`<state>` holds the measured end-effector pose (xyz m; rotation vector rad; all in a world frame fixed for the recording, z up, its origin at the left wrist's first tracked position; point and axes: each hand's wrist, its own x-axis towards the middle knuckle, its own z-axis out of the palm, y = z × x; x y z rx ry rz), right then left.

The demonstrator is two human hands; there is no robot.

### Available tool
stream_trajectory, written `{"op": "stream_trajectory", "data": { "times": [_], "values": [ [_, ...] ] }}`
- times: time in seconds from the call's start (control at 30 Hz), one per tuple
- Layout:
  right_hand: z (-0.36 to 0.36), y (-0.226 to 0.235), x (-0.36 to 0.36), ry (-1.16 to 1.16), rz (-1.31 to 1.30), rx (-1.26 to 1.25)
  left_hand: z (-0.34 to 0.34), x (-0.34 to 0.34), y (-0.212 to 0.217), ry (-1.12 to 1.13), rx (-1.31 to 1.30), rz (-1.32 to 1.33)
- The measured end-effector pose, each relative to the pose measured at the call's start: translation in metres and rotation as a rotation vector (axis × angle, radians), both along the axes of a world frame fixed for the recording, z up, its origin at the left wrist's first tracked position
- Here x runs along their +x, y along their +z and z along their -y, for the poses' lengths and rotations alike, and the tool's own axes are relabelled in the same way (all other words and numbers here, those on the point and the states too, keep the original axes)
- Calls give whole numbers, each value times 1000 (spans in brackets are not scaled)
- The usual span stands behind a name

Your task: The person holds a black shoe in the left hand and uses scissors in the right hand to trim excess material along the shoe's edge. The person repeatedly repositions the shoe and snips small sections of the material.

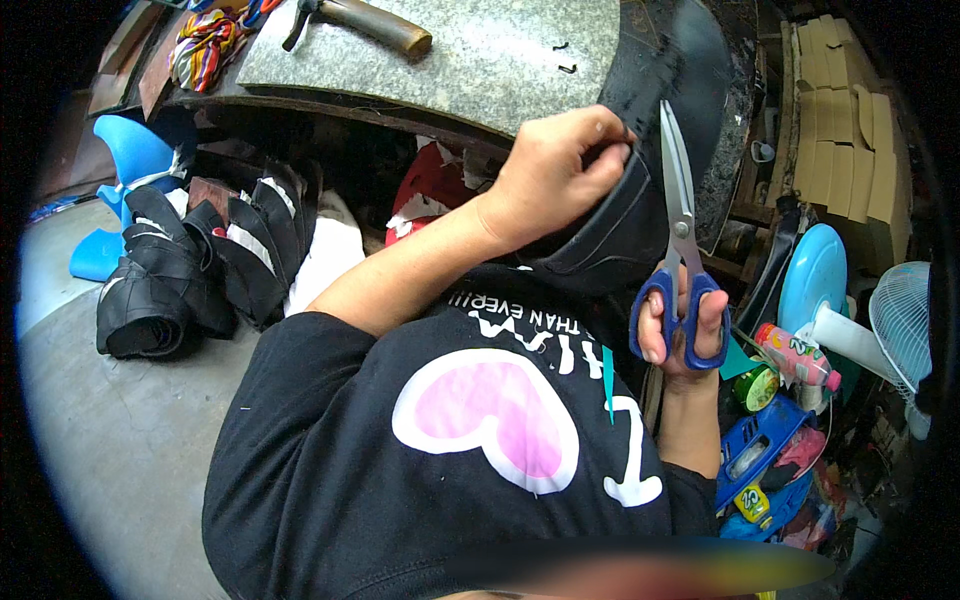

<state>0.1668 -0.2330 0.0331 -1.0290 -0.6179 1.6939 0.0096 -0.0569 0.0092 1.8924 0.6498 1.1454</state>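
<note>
My left hand (560,175) pinches the upper edge of a black curved piece of leather-like material (625,225), holding it up in front of my chest. My right hand (683,325) grips blue-handled scissors (680,215) with the steel blades pointing upward, lying along the right edge of the black piece. The blades look nearly closed. Below both hands is my black shirt with a pink heart print (490,410).
A round grey stone slab (470,50) lies ahead with a hammer (365,20) on it. Several black shoe uppers (190,270) are piled on the floor at left beside a blue plastic stool (125,160). At right stand a fan (900,320), a glue tube (797,357) and stacked tan blocks (840,130).
</note>
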Motion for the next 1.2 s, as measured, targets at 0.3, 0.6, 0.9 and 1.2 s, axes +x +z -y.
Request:
{"op": "stream_trajectory", "data": {
  "times": [0.3,0.6,0.9,1.2],
  "values": [
    [7,15,3,43,-110,-78,-6,-2,-4,26,-34,59],
    [1,10,7,31,-207,-63,-11,-9,-2,-29,-7,-19],
    [0,1,-5,-41,-13,-37,-4,-6,3,17,-83,57],
    [-56,18,13,-479,649,230,-2,-11,10,-305,-300,-4]
  ]
}}
